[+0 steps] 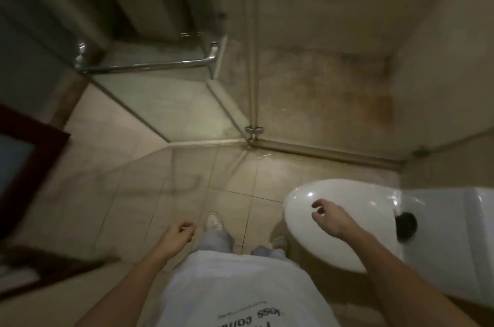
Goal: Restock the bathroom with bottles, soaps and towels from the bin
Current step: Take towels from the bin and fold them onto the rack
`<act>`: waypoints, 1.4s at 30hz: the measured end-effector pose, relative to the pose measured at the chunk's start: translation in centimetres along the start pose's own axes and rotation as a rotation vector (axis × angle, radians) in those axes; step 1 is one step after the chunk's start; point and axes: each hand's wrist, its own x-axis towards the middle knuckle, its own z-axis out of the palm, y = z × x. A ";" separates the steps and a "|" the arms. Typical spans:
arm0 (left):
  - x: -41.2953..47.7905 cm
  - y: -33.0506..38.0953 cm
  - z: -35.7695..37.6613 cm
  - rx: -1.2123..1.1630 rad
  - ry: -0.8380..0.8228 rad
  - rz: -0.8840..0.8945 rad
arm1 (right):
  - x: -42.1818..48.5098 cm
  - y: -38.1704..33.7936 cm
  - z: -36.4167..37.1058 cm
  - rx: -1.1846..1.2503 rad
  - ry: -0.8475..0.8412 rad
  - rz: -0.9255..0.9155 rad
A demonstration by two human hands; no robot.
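Note:
Both of my hands are empty. My left hand [178, 233] hangs over the tiled floor beside my left leg, its fingers loosely curled and apart. Over the closed white toilet lid [302, 201] hovers my right hand [330, 215], fingers spread and holding nothing. No bin, bottle, soap or towel shows anywhere in this view.
A white toilet with its tank [449, 233] stands at the right. Ahead is a glass shower enclosure [187, 102] with a chrome handle bar [149, 66] and a raised threshold [320, 151]. A dark red wooden frame [32, 150] sits at the left. Beige floor tiles [133, 187] lie between.

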 end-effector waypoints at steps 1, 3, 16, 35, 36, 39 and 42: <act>-0.2 -1.6 -0.6 -0.053 0.026 -0.035 | 0.6 -2.0 0.3 -0.045 -0.036 -0.035; -0.6 -4.7 -1.8 -0.142 0.072 -0.119 | 1.7 -6.2 0.9 -0.129 -0.102 -0.103; 2.6 -18.6 -12.2 -0.418 0.094 -0.370 | 6.7 -37.6 7.2 -0.196 -0.152 -0.452; 11.1 -22.6 -39.9 -0.855 0.398 -0.335 | 16.2 -60.4 19.7 -0.686 -0.336 -0.287; 12.0 -23.0 -42.1 -0.867 0.414 -0.337 | 17.3 -61.4 20.3 -0.668 -0.345 -0.275; 13.8 -23.4 -48.5 -0.927 0.477 -0.352 | 21.8 -64.3 22.6 -0.584 -0.370 -0.226; 15.2 -24.5 -54.1 -0.959 0.492 -0.394 | 22.8 -69.7 24.1 -0.502 -0.397 -0.186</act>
